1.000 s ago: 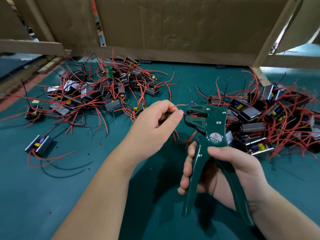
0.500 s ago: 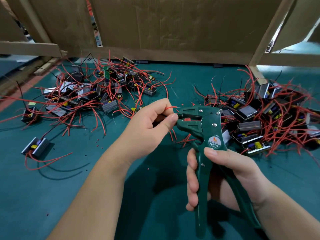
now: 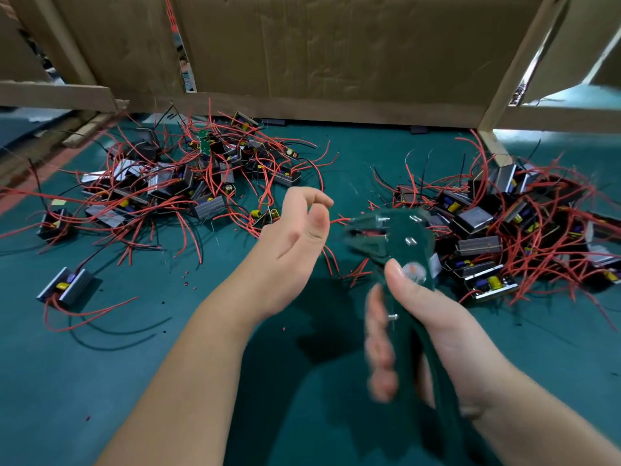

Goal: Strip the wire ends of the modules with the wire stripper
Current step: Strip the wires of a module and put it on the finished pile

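Everywhere, wired modules litter the teal mat.

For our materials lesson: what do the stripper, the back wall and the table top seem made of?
Stripper: dark green, matte, likely painted metal or plastic; its shiny rivets look like steel. Wall: brown cardboard, dull and creased. Table top: teal matte mat, perhaps rubber; no glare.

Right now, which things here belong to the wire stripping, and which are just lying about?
In the job: wire stripper, gripped by right hand; left hand; left module heap; right module heap; lone module.
Lying about: cardboard wall; wooden strut.
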`<state>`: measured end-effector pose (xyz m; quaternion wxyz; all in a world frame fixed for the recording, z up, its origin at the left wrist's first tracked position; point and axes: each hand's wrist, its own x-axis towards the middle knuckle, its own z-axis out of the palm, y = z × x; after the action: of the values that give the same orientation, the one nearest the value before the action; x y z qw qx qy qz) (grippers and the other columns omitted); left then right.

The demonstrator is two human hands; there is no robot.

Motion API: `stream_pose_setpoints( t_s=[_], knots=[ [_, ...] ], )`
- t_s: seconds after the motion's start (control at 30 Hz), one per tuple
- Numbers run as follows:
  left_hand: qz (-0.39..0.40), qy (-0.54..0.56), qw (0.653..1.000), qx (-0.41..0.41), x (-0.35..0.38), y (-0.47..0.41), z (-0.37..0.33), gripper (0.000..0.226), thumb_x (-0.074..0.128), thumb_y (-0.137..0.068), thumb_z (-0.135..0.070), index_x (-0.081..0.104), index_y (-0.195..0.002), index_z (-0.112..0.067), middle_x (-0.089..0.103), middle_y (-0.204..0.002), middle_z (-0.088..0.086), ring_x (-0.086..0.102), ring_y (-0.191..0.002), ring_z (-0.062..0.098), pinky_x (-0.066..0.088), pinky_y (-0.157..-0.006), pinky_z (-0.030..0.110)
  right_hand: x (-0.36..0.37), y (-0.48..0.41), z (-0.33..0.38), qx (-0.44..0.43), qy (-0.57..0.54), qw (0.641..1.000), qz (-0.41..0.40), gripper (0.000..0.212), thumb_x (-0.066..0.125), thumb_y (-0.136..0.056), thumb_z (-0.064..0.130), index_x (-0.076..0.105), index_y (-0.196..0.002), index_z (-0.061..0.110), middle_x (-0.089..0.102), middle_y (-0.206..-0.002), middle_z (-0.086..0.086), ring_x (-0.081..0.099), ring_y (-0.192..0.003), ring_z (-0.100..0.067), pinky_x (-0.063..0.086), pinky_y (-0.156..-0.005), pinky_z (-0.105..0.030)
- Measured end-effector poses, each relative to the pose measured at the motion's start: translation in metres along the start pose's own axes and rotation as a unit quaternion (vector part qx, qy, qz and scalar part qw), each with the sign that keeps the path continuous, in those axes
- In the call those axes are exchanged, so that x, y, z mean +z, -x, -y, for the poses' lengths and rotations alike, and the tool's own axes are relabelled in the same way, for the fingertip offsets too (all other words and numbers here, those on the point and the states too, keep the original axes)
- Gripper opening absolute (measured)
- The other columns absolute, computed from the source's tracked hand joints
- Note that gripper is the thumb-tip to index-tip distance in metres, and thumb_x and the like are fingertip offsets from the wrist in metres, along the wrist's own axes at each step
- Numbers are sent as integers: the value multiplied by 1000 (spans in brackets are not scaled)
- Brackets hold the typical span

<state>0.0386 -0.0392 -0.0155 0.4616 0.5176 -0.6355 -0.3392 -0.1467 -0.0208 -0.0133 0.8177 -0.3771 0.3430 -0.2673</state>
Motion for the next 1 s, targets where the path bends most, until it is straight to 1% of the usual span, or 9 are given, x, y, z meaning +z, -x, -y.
stream_pose_setpoints(
  t_s=[0.13, 0.23, 0.3, 0.47, 0.53, 0.6, 0.77, 0.87, 1.0],
  knots=[
    [-33, -46, 998, -1, 7, 0, 0, 56, 17, -75, -87, 41, -105, -47, 46, -74, -18, 48, -82, 24, 41, -92, 50, 1, -3, 2, 2, -27, 1000, 13, 53, 72, -65, 58, 54, -67, 8, 49, -56, -16, 50, -44, -27, 48, -51, -37],
    [-121, -44, 988, 86, 6, -3, -8, 31, 28, -95, -51, 51, -103, -33, 49, -77, -27, 44, -76, 4, 36, -83, 30, 1, -6, 3, -9, -85, 990, 108, 54, 79, -63, 48, 66, -90, 4, 61, -80, -26, 62, -65, -36, 53, -68, -49],
    [-152, -70, 973, 156, 7, -2, -14, 23, 31, -100, -31, 54, -96, -28, 48, -85, -24, 47, -82, 4, 38, -80, 31, 1, -7, 3, -14, -134, 979, 153, 59, 77, -67, 44, 66, -108, 3, 64, -98, -28, 63, -69, -38, 53, -71, -48],
    [-23, -59, 984, 167, 30, 7, -21, 21, 36, -96, -32, 55, -87, -31, 37, -107, -8, 47, -102, 26, 50, -80, 42, -5, -6, 12, -56, -200, 967, 147, 44, 74, -68, 38, 69, -99, 6, 67, -91, -19, 64, -65, -35, 55, -68, -45],
    [-6, -88, 982, 169, 34, 9, -21, 21, 36, -94, -33, 55, -90, -28, 31, -113, -7, 35, -116, 16, 52, -76, 25, -8, -5, 16, -67, -205, 967, 138, 40, 71, -70, 35, 68, -97, 5, 67, -87, -16, 63, -65, -35, 55, -66, -44],
    [-3, -154, 970, 187, 33, 11, -19, 26, 35, -95, -31, 59, -88, -22, 30, -118, -6, 27, -117, 13, 37, -94, 13, -11, -5, 18, -82, -193, 968, 138, 40, 73, -70, 33, 70, -98, 5, 68, -87, -15, 64, -68, -36, 55, -66, -44],
    [-6, -208, 967, 147, 19, 8, -21, 22, 40, -85, -26, 58, -96, -33, 35, -137, -4, 21, -132, 19, 16, -110, 34, -13, -5, 15, -145, -130, 976, 103, 51, 73, -63, 30, 70, -109, 8, 70, -91, -15, 66, -70, -30, 55, -71, -44],
    [-106, -250, 955, 119, -2, 1, -14, 59, 48, -56, -11, 59, -110, -33, 37, -135, -4, 26, -126, 11, 19, -101, 23, -14, -7, 16, -195, -130, 972, 4, 62, 65, -62, 18, 61, -122, 3, 68, -78, -17, 67, -69, -30, 57, -71, -43],
    [-343, -318, 883, -34, -42, -9, 6, 51, 45, -62, -10, 63, -108, -20, 47, -126, 10, 39, -118, 30, 21, -92, 24, -19, -8, 21, -249, -87, 957, -124, 40, 50, -68, 13, 52, -107, 5, 53, -81, -15, 65, -65, -34, 57, -62, -46]
  ],
)
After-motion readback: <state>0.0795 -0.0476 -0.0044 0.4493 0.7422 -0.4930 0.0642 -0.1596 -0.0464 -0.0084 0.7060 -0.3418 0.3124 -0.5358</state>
